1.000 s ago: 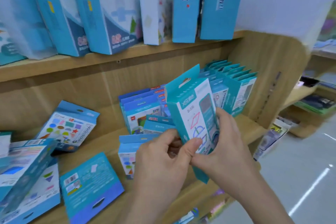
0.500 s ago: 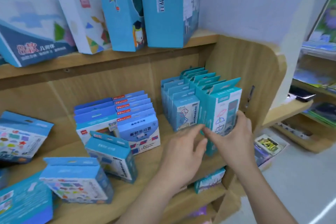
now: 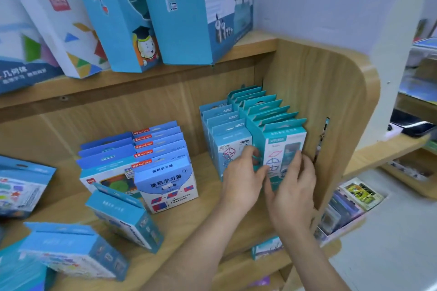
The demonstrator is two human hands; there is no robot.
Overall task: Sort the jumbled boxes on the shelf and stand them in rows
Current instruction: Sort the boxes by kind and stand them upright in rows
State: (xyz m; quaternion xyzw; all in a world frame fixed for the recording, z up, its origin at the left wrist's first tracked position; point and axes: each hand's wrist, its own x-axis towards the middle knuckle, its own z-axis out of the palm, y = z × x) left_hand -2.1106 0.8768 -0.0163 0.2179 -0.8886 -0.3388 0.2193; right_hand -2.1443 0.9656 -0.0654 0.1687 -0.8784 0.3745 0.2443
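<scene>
Teal box (image 3: 282, 146): flat carton with teal sides and a slotted hang tab. The white front is printed with line figures, a pink parallelogram above and blue shapes below. It stands front-most in the teal row (image 3: 260, 106), at the right end of the wooden shelf (image 3: 203, 217), just beside the side panel (image 3: 331, 101). Upright, long axis vertical, tab up, printed front facing out toward the camera. The row behind it runs back toward the shelf's rear wall. Pale-blue row (image 3: 230, 139) stands just beside it on the left.

Left hand (image 3: 241, 182): fingers curled at the box's left edge, thumb on the front, pinching that edge.

Right hand (image 3: 295, 189): fingers nearly straight, laid up the right part of the front face and touching it. Cannot tell whether the thumb grips.

Further left: blue rows (image 3: 165, 179) standing. Loose boxes (image 3: 125, 220) lie tipped over near the front of the shelf.
</scene>
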